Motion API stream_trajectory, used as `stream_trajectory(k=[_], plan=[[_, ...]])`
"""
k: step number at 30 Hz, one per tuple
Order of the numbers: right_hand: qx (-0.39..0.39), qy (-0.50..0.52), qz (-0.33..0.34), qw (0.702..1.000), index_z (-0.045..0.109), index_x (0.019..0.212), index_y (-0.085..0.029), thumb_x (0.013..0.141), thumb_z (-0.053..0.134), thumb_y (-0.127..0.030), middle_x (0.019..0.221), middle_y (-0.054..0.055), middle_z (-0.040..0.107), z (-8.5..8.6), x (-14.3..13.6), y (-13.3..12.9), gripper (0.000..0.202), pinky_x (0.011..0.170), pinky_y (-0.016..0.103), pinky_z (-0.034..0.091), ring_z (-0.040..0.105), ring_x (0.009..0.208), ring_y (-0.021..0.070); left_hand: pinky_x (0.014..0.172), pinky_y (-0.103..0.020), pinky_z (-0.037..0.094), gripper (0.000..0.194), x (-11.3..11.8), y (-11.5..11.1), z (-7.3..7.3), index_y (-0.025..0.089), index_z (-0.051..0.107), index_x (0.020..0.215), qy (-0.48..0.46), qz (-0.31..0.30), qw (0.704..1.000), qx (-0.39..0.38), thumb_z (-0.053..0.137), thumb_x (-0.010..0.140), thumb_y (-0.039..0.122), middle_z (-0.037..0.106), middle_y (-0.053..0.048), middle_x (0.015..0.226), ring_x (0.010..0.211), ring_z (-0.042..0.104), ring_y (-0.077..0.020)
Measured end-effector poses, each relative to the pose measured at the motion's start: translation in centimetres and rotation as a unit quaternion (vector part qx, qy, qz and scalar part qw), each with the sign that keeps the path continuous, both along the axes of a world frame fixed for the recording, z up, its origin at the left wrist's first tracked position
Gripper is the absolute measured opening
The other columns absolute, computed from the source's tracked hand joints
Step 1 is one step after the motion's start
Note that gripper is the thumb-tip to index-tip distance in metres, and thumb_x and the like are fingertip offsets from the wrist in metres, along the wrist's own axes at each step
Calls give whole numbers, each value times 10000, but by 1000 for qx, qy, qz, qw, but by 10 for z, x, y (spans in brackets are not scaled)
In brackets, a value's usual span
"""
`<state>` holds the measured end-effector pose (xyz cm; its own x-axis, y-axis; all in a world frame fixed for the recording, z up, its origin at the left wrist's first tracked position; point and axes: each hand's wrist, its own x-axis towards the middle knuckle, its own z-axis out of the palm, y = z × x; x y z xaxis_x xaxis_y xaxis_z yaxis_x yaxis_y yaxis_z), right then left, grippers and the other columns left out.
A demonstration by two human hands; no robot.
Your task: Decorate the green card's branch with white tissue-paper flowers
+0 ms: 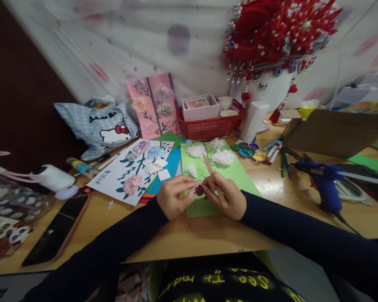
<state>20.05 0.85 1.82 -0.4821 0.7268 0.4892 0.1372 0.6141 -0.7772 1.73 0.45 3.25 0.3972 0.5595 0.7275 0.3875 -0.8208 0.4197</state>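
Observation:
Above the near part of a light green sheet (242, 178), my two hands meet at the fingertips. My right hand (231, 195) is closed on a flat wooden craft stick (221, 195), which slants up and to the left. Between the fingertips of both hands sits a small dark red round thing (200, 190); its kind is unclear. The fingers of my left hand (175, 197) pinch at it, and a small whitish bit shows there. White fluffy paper flowers (223, 157) lie on the green sheet just beyond my hands.
Left are a flower picture (130, 184), a phone (58, 230) and a thread spool (55, 180). Behind stand a Hello Kitty bag (103, 128), a pink flower card (154, 105) and a red basket (208, 126). Right are paint pots (248, 152), markers (274, 153) and a blue glue gun (326, 180).

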Motion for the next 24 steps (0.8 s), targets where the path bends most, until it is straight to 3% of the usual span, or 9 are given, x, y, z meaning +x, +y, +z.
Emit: stream_trajectory(k=[11,18,24], plan=[[19,-13,-11,1000,291,718,-228,836,519,-214,695,4,533,4,0,-1,257,574,265,401,477,608,115,648,-258,544,235,0,0,0,118,692,890,16,19,999,29,478,794,99,689,-89,806,723,646,-144],[-14,11,15,1000,289,741,-232,838,475,-161,767,32,570,0,0,0,221,600,270,440,548,681,134,642,-261,543,227,2,0,-1,100,688,877,17,29,998,49,480,787,85,691,-100,798,712,645,-149],[6,-6,-8,1000,298,726,-229,825,519,-187,716,9,545,3,0,-2,245,587,265,422,514,625,123,661,-265,551,220,1,0,-3,114,682,893,30,39,996,75,492,784,84,696,-89,808,732,651,-150]])
